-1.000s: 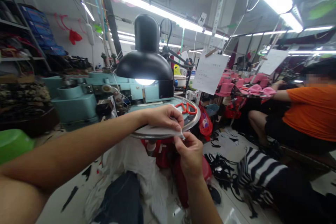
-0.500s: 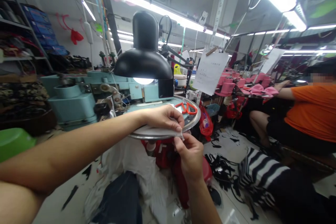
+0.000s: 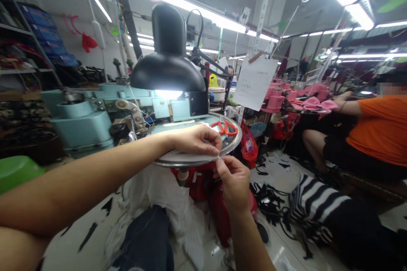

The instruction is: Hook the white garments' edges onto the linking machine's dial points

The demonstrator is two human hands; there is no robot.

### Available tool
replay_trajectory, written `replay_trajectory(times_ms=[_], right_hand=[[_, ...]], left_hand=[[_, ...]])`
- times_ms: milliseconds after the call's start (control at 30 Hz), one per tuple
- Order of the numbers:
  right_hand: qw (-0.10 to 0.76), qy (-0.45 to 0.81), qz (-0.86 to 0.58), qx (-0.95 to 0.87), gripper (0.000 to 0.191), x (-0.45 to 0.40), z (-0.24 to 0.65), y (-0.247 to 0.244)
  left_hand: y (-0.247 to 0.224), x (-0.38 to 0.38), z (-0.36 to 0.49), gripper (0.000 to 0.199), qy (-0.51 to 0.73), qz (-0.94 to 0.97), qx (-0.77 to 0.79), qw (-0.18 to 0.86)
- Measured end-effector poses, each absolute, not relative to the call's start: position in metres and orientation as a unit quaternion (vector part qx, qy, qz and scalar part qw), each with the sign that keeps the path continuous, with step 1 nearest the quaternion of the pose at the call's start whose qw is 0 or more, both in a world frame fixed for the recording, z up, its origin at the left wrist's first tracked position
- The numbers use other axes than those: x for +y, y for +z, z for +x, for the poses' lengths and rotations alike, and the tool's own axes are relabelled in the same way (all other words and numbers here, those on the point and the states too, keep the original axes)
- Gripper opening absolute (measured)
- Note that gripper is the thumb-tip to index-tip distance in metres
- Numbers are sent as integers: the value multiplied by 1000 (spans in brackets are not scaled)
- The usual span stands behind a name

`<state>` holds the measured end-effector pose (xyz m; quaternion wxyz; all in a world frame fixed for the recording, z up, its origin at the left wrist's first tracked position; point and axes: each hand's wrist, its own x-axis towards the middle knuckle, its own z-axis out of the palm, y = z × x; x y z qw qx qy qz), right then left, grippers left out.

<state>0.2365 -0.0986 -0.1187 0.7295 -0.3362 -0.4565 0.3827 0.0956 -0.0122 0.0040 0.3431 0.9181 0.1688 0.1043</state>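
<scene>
My left hand lies over the front of a round machine dial, its thumb and fingers pinched on the edge of a piece of white fabric. That fabric lies along the dial's toothed metal rim. Just below and to the right, my right hand pinches the fabric's end between thumb and forefinger, close to the left fingertips. Orange-handled scissors rest on the dial behind my hands. A black lamp hangs lit above the dial.
Teal machine parts stand behind and left. More white cloth hangs below the dial. A paper sheet hangs at right. A person in an orange top sits farther right. Striped fabric and black scraps lie on the floor.
My right hand has shifted slightly right and up, and the bit of fabric between the hands looks thinner and tauter. The left hand keeps its hold. The view has shifted a little.
</scene>
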Motion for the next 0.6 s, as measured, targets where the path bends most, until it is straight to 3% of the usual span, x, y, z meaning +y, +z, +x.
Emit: replay_trajectory(times_ms=[600], right_hand=[[727,407,-330,-443,18,-99,242,-116]], left_hand=[[5,-16,98,26,100,930,180,306]])
